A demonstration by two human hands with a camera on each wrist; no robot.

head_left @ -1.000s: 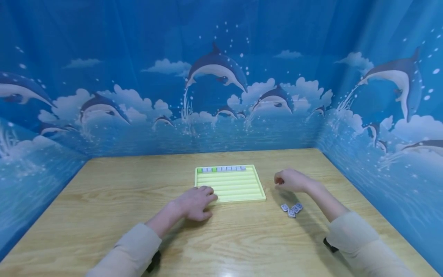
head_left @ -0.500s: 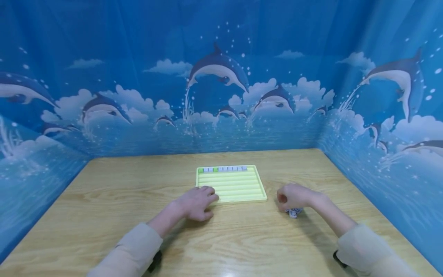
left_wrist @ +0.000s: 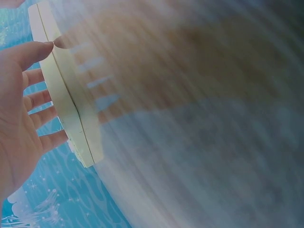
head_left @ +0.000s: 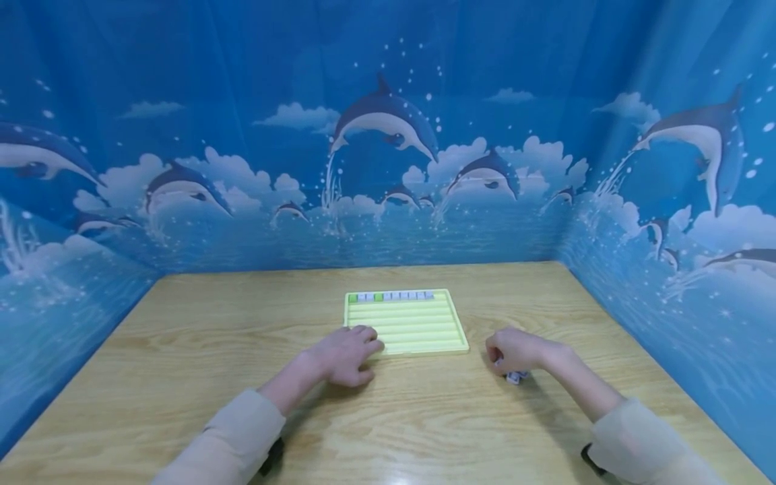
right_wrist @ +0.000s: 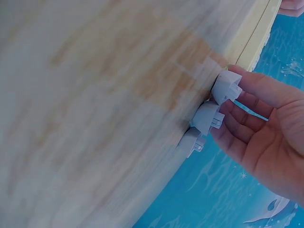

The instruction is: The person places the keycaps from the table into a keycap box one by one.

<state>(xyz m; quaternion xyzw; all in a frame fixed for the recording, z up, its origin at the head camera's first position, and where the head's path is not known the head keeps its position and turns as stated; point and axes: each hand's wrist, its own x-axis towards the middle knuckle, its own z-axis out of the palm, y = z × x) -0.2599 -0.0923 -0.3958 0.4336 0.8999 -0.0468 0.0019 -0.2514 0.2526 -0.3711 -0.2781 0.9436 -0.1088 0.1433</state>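
Observation:
My left hand (head_left: 342, 355) rests at the near left corner of a pale green ridged tray (head_left: 421, 330), fingers spread loosely over its rim and thumb by the front edge (left_wrist: 64, 90). Right of the tray, my right hand (head_left: 518, 348) is down at a few loose keycaps (head_left: 514, 378) on the table. Thumb and fingers pinch one white keycap (right_wrist: 225, 86), its hollow underside and stem visible in the right wrist view. Two more keycaps, a middle one (right_wrist: 206, 116) and a lower one (right_wrist: 191, 141), lie close beside it. The hand partly covers the group in the head view.
Along the tray's far groove runs a row of keycaps (head_left: 400, 296), mostly whitish with two green ones. The wooden table (head_left: 388, 417) is bounded at the back and sides by a blue dolphin-print curtain (head_left: 261, 229).
My right hand has come down and toward me onto the loose keycaps, and its fingers have closed around one. My left hand has stayed at the tray's corner.

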